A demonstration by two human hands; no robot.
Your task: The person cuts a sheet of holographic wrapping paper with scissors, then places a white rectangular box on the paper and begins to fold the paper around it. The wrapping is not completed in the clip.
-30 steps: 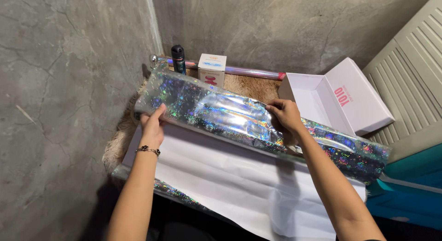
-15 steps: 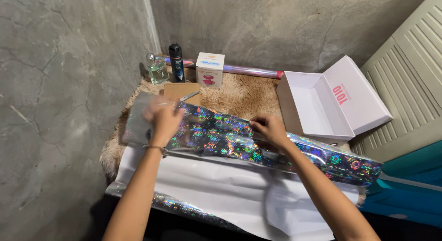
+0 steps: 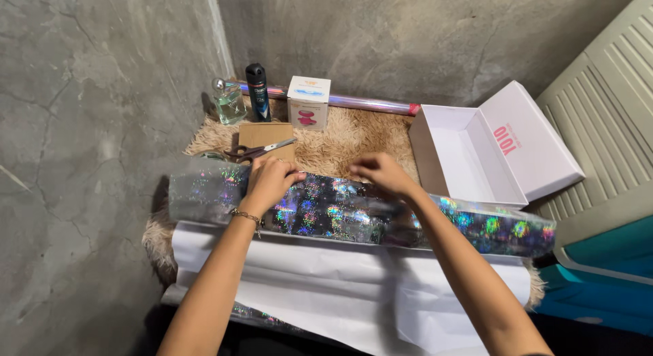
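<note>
Two bare hands press down on a long fold of holographic wrapping paper [image 3: 354, 216] that lies across a furry tan rug [image 3: 347, 141]. The left hand [image 3: 271, 182], a thin bracelet at its wrist, lies curled on the fold's far edge, fingers bent together and gripping the paper. The right hand [image 3: 381, 173] rests just beside it on the same edge, fingers bunched and pinching; it is a little blurred, so how firm its grip is cannot be told. The shiny fold runs left to right, and its white underside [image 3: 354, 281] spreads out on the near side, toward the person.

To fold well here, both hands should probably keep the edge level and even along its whole length, then smooth outward to avoid wrinkles.

Beyond the paper lie scissors [image 3: 262, 150] on a small brown card [image 3: 266, 135]. Further behind stand a glass perfume bottle [image 3: 229, 101], a dark spray can [image 3: 258, 92] and a small white carton [image 3: 309, 101]. To the paper's far right sits an open white box [image 3: 500, 148].
</note>
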